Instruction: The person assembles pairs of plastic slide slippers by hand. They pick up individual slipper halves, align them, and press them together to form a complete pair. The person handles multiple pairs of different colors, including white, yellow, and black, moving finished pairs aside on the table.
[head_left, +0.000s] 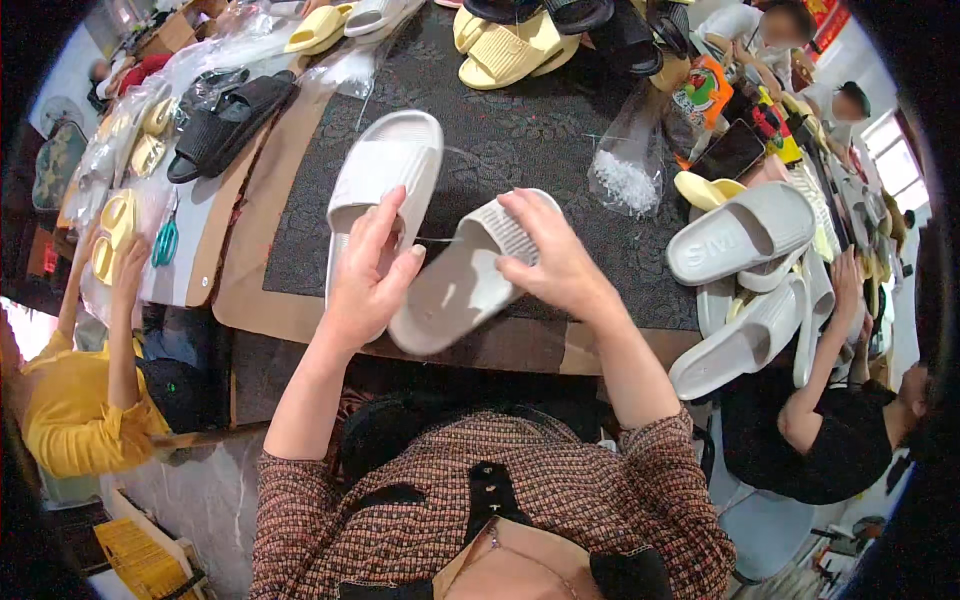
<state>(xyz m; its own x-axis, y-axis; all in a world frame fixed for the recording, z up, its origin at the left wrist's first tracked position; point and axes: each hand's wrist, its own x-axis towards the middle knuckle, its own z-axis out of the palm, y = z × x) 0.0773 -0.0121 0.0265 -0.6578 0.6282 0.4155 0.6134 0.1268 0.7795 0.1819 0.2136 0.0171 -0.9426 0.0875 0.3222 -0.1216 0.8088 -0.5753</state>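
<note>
Two pale grey slide slippers are in front of me over the dark mat. My left hand (372, 265) grips the left slipper (385, 172) at its strap and side, fingers over the strap and thumb apart toward the right. My right hand (555, 262) holds the right slipper (440, 305) by its ribbed strap, with the thumb reaching inside. That slipper is tilted, its heel toward me and its insole showing. A thin clear strand (438, 240) runs between the two slippers. Part of the left slipper's heel is hidden behind my left hand.
Several grey slippers (740, 235) are piled at the right edge. A bag of small clear fasteners (625, 180) lies on the patterned mat (510, 130). Yellow slippers (510, 45) and black ones sit at the far side. Teal scissors (166, 241) lie left, near a co-worker in yellow (75, 410); another works at right.
</note>
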